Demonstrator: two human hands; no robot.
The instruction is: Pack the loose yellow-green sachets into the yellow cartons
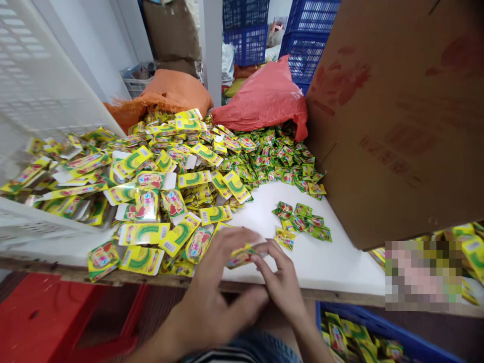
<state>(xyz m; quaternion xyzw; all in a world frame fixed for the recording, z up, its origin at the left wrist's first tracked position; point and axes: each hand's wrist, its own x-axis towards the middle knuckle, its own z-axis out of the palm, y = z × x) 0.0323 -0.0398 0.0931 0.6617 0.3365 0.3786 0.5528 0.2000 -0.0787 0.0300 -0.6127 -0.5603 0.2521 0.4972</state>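
Note:
My right hand [282,277] pinches one end of a small yellow carton [240,255] just above the front edge of the table. My left hand [214,287] is beside the carton, fingers stretched out behind it and thumb held apart; motion blurs this hand. Left of my hands lies a heap of flat yellow-green cartons [145,234] with fruit prints, some with flaps sticking out. Beyond my right hand, several small green sachets [302,221] lie in a loose group on the white tabletop [264,206]. A larger pile of green sachets [268,159] lies farther back.
An orange sack [177,91] and a red sack [264,98] lie behind the piles. A large cardboard box [393,121] stands at right, a white plastic crate [49,75] at left. Below are a blue crate [363,320] holding cartons and a red stool [45,317].

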